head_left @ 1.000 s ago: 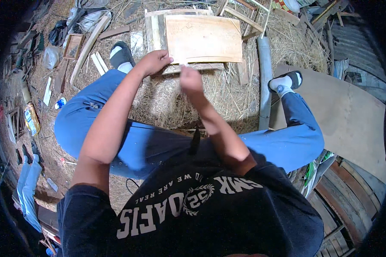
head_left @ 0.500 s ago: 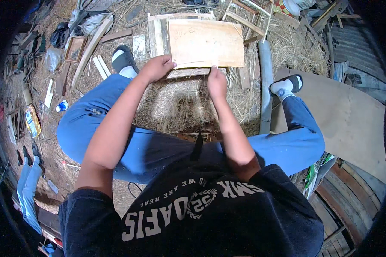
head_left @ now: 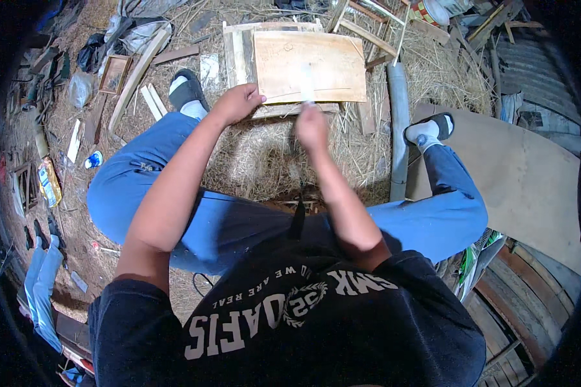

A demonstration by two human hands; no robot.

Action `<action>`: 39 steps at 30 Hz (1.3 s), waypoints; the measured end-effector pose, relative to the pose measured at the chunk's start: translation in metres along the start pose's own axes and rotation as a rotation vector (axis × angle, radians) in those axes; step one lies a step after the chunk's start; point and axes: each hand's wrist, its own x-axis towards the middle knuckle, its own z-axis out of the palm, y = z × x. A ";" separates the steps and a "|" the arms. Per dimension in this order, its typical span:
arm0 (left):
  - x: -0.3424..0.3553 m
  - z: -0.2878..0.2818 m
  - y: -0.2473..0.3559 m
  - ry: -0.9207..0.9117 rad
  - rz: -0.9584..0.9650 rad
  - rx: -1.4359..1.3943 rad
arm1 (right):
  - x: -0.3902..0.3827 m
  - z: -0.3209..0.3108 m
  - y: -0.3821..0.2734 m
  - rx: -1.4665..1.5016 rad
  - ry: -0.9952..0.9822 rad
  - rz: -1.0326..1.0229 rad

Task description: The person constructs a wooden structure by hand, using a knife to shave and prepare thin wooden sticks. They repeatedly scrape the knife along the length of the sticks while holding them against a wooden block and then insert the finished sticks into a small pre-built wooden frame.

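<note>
Shifted leftward along the near edge of the pale, rectangular wooden board [head_left: 290, 61] since the earlier frame, the right hand [head_left: 312, 126] is motion-blurred, its fingers curled and a whitish streak just beyond them; whether they are clamped on something I cannot tell. At the board's near left corner, the left hand [head_left: 240, 104] stays pinched on the wood. That board lies on a low worktop of light and dark wooden planks [head_left: 239, 55], which shows past its left side and stands amid dry, yellowish straw [head_left: 248, 171]. To the right, a long, grey, round pipe [head_left: 398, 129] lies just beside a dark sandal [head_left: 445, 121]
</note>
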 end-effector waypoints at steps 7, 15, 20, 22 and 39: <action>-0.002 0.000 -0.008 0.009 0.001 0.013 | -0.011 -0.005 -0.011 -0.074 -0.167 -0.105; -0.005 -0.023 0.000 -0.101 -0.031 0.024 | 0.067 -0.109 0.067 -0.162 0.253 0.106; -0.006 -0.042 0.052 0.022 0.039 -0.336 | 0.074 -0.099 0.061 0.364 0.212 0.139; -0.014 -0.050 0.065 0.039 -0.026 -0.530 | 0.055 -0.112 -0.016 0.774 -0.029 0.230; -0.027 -0.049 0.132 -0.312 0.062 -0.800 | 0.101 -0.201 -0.144 1.125 -0.209 -0.219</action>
